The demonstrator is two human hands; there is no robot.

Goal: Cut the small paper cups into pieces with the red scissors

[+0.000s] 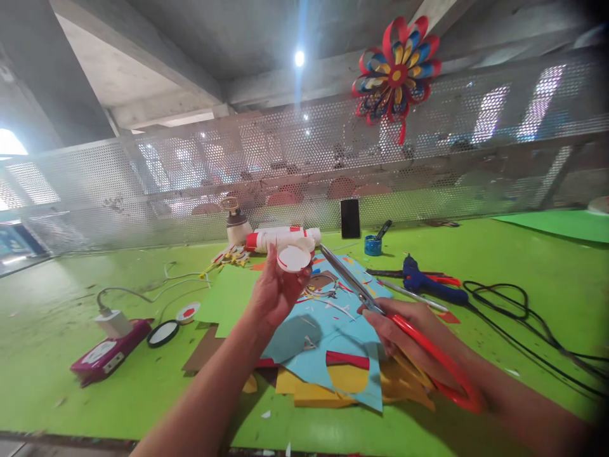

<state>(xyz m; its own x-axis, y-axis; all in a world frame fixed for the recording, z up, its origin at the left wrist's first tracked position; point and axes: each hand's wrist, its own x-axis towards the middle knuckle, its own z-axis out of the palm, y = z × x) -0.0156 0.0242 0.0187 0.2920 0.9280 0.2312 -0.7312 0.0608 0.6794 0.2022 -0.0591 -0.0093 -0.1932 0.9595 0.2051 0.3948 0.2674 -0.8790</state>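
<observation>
My left hand (273,295) grips a round white paper piece (294,259) with a red stripe near its edge, held up over the table. My right hand (402,320) is closed around long scissors (349,277) with red handles. Their blades point up and left, the tips close to the right of the paper piece. Beneath both hands lies light blue paper (304,339) with a round hole cut in it and scraps on top. Yellow sheets (316,395) stick out below it.
White rolls (280,238) lie behind my left hand. A blue glue gun (435,282) and its black cord (514,317) are at the right. A phone (350,218) stands by the perforated screen. At the left sit a purple power strip (111,352) and a black-rimmed disc (163,333).
</observation>
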